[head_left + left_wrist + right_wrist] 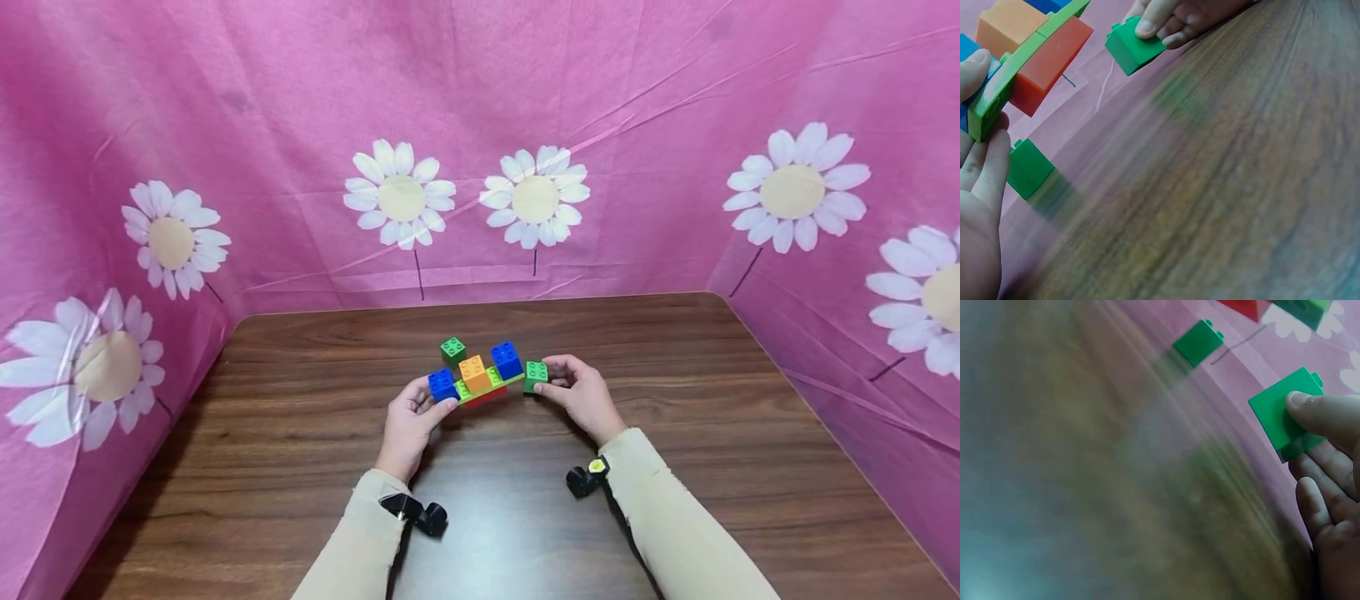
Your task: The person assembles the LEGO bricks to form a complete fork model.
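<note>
My left hand [407, 423] grips the left end of a toy-brick build, raised off the table. Its base is a long lime-green plate [1015, 74]. On top sit a blue brick [442, 386], an orange brick [473, 374] and a second blue brick [506, 360]; underneath is a red brick [1050, 67]. To the right of the build, a little apart from it, my right hand [588, 402] pinches a green brick [1286, 411] between thumb and fingers. Behind the build another green brick [453, 352] stands on the table.
The brown wood-grain table [262, 467] carries all this. Pink cloth [465, 75] with large white daisies hangs along its back and both sides. Small black cameras are strapped at the left wrist [427, 517] and right wrist [583, 480].
</note>
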Tool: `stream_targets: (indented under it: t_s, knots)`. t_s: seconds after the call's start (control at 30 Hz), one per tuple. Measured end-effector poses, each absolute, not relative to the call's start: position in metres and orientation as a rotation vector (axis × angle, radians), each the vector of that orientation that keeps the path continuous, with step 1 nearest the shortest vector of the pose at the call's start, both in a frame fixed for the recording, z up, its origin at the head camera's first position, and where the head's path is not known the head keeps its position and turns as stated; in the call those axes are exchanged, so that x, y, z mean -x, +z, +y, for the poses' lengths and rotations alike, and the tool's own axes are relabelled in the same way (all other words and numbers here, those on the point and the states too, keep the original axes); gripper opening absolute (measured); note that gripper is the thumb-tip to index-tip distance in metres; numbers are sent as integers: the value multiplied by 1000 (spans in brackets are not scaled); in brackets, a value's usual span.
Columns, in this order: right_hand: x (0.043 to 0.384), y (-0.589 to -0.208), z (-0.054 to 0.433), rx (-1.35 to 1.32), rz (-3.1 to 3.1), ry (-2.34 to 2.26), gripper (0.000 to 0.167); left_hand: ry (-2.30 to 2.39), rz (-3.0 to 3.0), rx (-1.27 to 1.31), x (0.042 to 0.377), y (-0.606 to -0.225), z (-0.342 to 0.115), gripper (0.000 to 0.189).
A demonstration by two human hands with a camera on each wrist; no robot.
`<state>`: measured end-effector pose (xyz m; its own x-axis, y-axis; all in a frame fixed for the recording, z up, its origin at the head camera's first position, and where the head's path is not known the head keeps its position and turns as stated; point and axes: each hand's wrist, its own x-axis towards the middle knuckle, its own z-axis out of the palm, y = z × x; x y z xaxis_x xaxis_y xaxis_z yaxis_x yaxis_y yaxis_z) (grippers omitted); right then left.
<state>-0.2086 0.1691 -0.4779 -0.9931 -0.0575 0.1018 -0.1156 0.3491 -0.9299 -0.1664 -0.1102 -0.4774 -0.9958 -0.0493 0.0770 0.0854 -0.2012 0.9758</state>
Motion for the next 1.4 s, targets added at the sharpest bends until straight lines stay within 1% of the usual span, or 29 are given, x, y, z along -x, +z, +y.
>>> stream_targets:
  t_s: [0.3, 0.47, 0.7, 0.87, 1.0, 1.27, 1.4]
  knots:
    - [193, -477, 164, -264, -2583, 1678, 38, -2376, -1887, 38, 170, -475, -112, 35]
    - [187, -478, 161, -283, -2624, 1642, 38, -2379, -1878, 45, 171, -475, -112, 35]
    - [171, -474, 159, -311, -2659, 1654, 37, -2373, -1894, 21, 171, -476, -110, 37]
    - [160, -478, 158, -400, -2656, 1689, 35, -2353, -1935, -6, 168, -479, -110, 38]
    - [157, -480, 156, -452, -2672, 1684, 34, -2337, -1939, -13, 167, -480, -110, 38]
    - [154, -477, 154, -467, -2725, 1595, 35, -2338, -1947, -4, 165, -479, -109, 40]
    - [154, -476, 153, -479, -2719, 1579, 40, -2350, -1945, -16, 164, -476, -108, 40]
